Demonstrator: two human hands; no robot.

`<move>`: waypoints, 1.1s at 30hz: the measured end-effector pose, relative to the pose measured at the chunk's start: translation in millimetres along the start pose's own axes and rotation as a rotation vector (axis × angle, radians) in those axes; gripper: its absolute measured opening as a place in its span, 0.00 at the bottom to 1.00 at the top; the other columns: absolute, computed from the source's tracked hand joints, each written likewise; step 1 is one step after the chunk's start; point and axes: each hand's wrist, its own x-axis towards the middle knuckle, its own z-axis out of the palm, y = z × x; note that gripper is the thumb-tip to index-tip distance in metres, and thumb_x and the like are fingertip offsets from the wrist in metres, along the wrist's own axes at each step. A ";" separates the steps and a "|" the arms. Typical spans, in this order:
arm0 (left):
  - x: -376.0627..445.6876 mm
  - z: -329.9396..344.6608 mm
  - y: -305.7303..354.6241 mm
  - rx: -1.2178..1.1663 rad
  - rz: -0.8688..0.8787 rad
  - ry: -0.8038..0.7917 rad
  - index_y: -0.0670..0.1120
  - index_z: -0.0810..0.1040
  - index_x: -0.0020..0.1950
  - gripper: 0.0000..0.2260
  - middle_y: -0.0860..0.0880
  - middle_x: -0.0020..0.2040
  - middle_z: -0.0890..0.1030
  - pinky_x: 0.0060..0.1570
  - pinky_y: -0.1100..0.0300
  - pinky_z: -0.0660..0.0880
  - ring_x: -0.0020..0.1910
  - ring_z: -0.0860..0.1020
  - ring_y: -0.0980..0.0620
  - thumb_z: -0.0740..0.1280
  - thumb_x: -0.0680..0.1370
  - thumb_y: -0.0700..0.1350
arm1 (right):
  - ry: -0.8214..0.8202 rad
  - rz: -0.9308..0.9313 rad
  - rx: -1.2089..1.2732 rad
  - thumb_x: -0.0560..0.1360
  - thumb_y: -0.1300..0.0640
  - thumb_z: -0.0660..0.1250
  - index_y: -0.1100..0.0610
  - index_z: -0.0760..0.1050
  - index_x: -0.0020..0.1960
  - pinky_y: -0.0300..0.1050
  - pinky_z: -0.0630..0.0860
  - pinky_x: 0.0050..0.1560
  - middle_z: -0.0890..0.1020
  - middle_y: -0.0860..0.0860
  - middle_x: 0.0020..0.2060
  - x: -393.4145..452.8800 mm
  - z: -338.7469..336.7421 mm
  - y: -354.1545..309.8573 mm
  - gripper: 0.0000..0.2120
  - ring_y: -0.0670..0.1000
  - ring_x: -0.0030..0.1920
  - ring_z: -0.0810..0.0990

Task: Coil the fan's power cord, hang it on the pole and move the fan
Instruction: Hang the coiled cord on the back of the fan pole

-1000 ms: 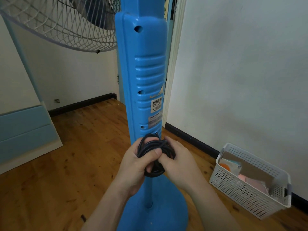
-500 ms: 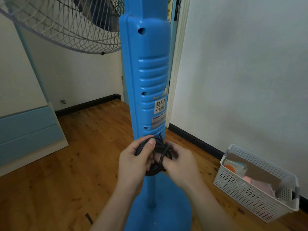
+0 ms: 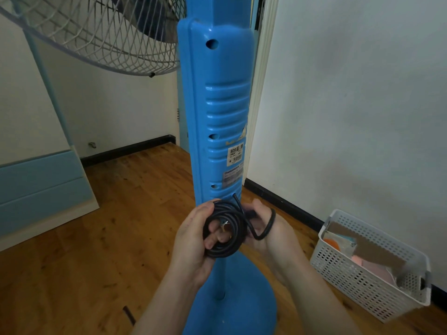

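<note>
Item: power cord [image 3: 223, 229], black, wound into a round coil and held in front of the lower end of the fan's blue pole [image 3: 214, 131], above the round base [image 3: 244, 308]. Half a second ago you had it bunched tight between both hands; now the coil faces you flat and open, with your fingertips showing through its middle.

Your left hand [image 3: 193, 245]: curled round the left side of the coil, thumb over its upper edge, gripping it.

Your right hand [image 3: 271, 234]: has drawn slightly right of the coil. A single loose loop of cord runs over it and bends back to the coil; the fingers curl on that strand. One strand rises from the coil to a hole low in the pole.

Fan guard [image 3: 96, 35]: white wire, upper left, beside the pole.

Surroundings: wooden floor [image 3: 84, 250]; white perforated basket [image 3: 370, 274] against the right wall, near right, holding assorted items; blue and white furniture [image 3: 43, 184] at left.
</note>
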 end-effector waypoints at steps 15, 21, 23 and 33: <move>-4.8 -1.8 8.3 0.005 0.029 -0.032 0.42 0.84 0.49 0.08 0.50 0.27 0.66 0.23 0.63 0.70 0.19 0.62 0.57 0.67 0.79 0.43 | 0.106 0.051 0.106 0.80 0.59 0.69 0.62 0.84 0.46 0.43 0.82 0.37 0.88 0.58 0.41 9.7 -1.3 -1.7 0.08 0.54 0.40 0.88; -6.4 -3.9 17.6 0.259 0.114 0.018 0.45 0.86 0.50 0.10 0.49 0.28 0.70 0.29 0.58 0.73 0.22 0.66 0.56 0.65 0.82 0.44 | 0.066 0.016 0.116 0.81 0.56 0.66 0.61 0.83 0.55 0.43 0.83 0.40 0.88 0.58 0.47 11.5 3.6 8.2 0.10 0.56 0.46 0.88; -8.8 -2.4 16.5 0.318 0.156 0.058 0.46 0.86 0.50 0.09 0.49 0.29 0.72 0.30 0.58 0.74 0.22 0.68 0.55 0.66 0.82 0.44 | 0.052 0.018 0.134 0.82 0.56 0.66 0.62 0.81 0.57 0.43 0.83 0.41 0.88 0.58 0.48 11.5 3.5 9.1 0.11 0.57 0.47 0.88; -17.8 1.6 10.4 0.349 0.245 0.124 0.47 0.86 0.49 0.07 0.49 0.28 0.75 0.28 0.59 0.77 0.22 0.70 0.54 0.68 0.80 0.45 | -0.015 0.030 0.133 0.81 0.55 0.66 0.64 0.80 0.58 0.46 0.83 0.42 0.87 0.60 0.49 13.2 -1.5 8.5 0.13 0.57 0.46 0.88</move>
